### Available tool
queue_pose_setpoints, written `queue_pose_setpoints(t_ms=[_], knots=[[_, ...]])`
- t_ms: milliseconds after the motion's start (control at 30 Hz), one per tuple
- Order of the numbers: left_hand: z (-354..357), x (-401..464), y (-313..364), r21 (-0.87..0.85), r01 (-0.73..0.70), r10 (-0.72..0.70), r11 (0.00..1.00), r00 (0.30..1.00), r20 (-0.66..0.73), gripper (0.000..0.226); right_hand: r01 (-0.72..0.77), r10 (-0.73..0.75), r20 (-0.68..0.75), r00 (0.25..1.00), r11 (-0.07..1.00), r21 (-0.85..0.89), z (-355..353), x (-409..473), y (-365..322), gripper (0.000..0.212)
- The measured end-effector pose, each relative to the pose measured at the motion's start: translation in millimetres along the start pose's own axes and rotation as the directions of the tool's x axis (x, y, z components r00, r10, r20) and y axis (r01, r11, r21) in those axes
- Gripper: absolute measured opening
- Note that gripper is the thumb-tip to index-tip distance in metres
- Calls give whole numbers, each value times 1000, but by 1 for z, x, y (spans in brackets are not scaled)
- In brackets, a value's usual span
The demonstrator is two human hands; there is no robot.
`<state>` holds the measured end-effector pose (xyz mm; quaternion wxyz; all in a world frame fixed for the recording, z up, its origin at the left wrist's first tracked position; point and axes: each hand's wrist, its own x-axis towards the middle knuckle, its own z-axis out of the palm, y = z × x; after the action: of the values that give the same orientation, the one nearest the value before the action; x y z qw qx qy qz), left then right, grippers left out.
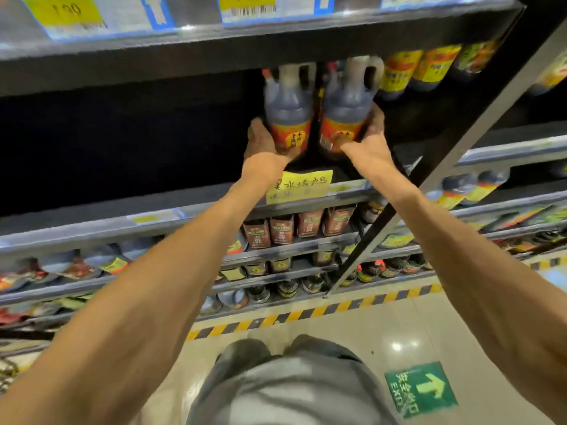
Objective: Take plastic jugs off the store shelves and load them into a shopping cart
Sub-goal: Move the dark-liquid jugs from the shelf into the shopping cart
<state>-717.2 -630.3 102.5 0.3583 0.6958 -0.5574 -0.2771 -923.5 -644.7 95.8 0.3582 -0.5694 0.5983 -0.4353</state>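
1. Two dark-liquid plastic jugs stand side by side on the dark shelf, directly above a handwritten yellow note clipped to the shelf's front edge.
2. The left hand cups the left jug from below and on its outer side, fingers curled round the base.
3. The right hand holds the right jug low on its body, thumb across the orange label and fingers wrapped round the far side.
4. Each jug has a loop handle at the neck and a red-and-orange label with a yellow oval; the characters on it are too blurred to read.
5. The yellow note bears handwritten Chinese characters that I cannot read with certainty.
6. Above the jugs, yellow price tags line the upper shelf edge; one seems to read "130", blurred.
7. Right of the jugs, bottles with yellow labels stand on the same shelf level.
8. Below the note, brown cartons sit in a row, text illegible.
9. On the floor, below and right of the note, a green sign shows an arrow, Chinese characters and the word "EXIT", beside a yellow-and-black hazard stripe.
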Motion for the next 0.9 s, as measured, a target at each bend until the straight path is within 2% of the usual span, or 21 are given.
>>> queue_pose_setpoints(t_ms=[200,333,733,900], knots=[[14,-7,-3,42,-51,54,998,995,-85,78,-13,13,-20,1000,1000,-23,14,21,24,105],[17,-3,2,66,-48,52,997,996,-67,73,23,-25,-75,997,1000,-17,13,18,9,89],[19,0,1,87,-39,41,995,999,-23,74,132,-132,-35,991,991,-16,8,14,13,83],[18,0,3,111,-41,44,993,999,-21,73,130,-131,-35,991,991,-19,8,14,17,80]])
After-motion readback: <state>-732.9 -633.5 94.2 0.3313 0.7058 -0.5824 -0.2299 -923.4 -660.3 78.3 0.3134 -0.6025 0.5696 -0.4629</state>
